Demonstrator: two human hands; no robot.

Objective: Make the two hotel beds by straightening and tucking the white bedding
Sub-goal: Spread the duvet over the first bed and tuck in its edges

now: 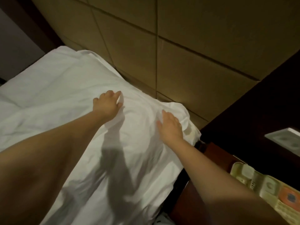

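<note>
**Pressing Out the Creases**

My left hand [106,105] curls its grip on a fold of the rumpled white cotton bedding [65,88], which lies against the tan padded wall panels [194,46]. My right hand [170,126] rests flat, fingers wide. Both arms are outstretched, likely to pull and smooth the cloth.

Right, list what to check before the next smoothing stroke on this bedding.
1. Left hand has a grip on a fold: cannot tell; its fingers curl at the fabric.
2. Right hand flat on the white bedding: ok.
3. Surface smooth: not ok; creases run between and around the hands.
4. Corner by the headboard squared: not ok; it is bunched.
5. Edge tucked under: cannot tell; hidden.
</note>
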